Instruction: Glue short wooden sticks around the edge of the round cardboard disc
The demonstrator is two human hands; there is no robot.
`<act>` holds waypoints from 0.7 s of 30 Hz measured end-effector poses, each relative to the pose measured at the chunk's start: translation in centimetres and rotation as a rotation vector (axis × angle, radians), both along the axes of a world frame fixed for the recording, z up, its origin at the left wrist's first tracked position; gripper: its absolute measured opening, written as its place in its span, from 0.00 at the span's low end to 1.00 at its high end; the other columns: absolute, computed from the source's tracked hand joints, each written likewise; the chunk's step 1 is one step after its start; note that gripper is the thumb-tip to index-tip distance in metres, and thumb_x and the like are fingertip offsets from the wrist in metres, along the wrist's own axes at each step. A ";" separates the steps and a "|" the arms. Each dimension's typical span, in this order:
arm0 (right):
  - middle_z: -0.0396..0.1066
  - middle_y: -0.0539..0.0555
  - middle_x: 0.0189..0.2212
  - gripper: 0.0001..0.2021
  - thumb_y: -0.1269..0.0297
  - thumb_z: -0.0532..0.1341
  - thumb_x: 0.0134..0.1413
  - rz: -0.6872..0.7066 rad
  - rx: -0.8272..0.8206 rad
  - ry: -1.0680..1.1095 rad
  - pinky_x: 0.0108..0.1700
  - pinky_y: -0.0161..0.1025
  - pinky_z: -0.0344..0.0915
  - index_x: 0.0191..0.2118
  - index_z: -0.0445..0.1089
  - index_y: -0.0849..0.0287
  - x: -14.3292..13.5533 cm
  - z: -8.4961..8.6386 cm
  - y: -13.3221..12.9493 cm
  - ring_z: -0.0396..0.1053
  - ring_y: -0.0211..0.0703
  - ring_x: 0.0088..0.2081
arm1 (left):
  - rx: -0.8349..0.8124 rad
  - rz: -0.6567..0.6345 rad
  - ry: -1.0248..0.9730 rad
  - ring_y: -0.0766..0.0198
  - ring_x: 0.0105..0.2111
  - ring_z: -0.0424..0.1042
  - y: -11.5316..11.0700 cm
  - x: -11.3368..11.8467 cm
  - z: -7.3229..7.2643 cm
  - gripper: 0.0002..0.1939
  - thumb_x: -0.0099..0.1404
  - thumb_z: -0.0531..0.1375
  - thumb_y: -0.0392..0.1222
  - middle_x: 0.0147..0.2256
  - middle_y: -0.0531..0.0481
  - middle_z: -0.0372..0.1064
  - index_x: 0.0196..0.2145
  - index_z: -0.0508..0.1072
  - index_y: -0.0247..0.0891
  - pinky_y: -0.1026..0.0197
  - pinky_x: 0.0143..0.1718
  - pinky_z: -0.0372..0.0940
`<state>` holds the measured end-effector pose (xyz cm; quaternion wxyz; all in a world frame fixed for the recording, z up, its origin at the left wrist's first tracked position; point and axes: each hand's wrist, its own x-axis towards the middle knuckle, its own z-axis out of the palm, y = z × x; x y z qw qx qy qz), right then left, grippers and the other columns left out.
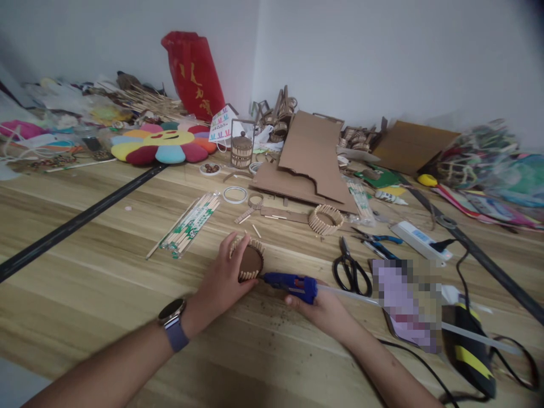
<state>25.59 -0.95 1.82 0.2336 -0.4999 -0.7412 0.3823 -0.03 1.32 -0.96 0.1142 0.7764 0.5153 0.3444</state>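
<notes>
My left hand (225,272), with a watch on its wrist, grips a round brown piece (250,260) ringed with short wooden sticks. Its fingers reach over the left rim, and the thumb lies along the near edge. My right hand (321,309) is wrapped round a blue glue gun (293,286) with a long clear glue stick in its back. The gun's nozzle points left and is at the near right edge of the ring, close to my left thumb. Whether the nozzle touches the ring cannot be told.
Black scissors (351,272), blue-handled pliers (382,239), a power strip (420,242) and a phone (403,306) lie to the right. Ahead are a stick ring (325,220), cardboard (310,153) and packed sticks (193,224). A black cord runs at the lower right.
</notes>
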 end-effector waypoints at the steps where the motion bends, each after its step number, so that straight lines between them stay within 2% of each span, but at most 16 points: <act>1: 0.82 0.59 0.43 0.22 0.42 0.61 0.58 0.000 -0.001 0.001 0.48 0.48 0.76 0.44 0.78 0.56 0.0 0.0 0.0 0.79 0.56 0.45 | 0.001 0.000 0.000 0.38 0.68 0.54 0.0 0.0 0.0 0.54 0.55 0.71 0.33 0.67 0.34 0.48 0.70 0.45 0.49 0.34 0.62 0.63; 6: 0.82 0.59 0.40 0.21 0.43 0.61 0.58 -0.006 -0.006 -0.002 0.46 0.48 0.76 0.41 0.78 0.56 -0.1 0.0 0.0 0.79 0.56 0.42 | 0.000 0.009 0.004 0.38 0.68 0.55 -0.1 0.2 0.1 0.54 0.55 0.72 0.32 0.66 0.33 0.49 0.70 0.46 0.47 0.34 0.63 0.62; 16: 0.82 0.59 0.42 0.20 0.44 0.62 0.58 -0.010 0.024 -0.007 0.47 0.48 0.75 0.43 0.78 0.56 -0.1 -0.2 0.0 0.79 0.56 0.44 | 0.013 0.015 0.003 0.38 0.67 0.55 0.0 0.1 0.0 0.55 0.55 0.71 0.33 0.66 0.36 0.49 0.70 0.44 0.51 0.34 0.63 0.62; 21: 0.81 0.61 0.42 0.24 0.42 0.61 0.58 -0.014 0.025 -0.009 0.47 0.50 0.75 0.44 0.78 0.59 -0.1 -0.2 -0.1 0.79 0.57 0.44 | 0.012 0.010 0.013 0.37 0.67 0.56 0.0 0.1 0.0 0.54 0.56 0.71 0.33 0.66 0.34 0.48 0.70 0.44 0.50 0.33 0.62 0.63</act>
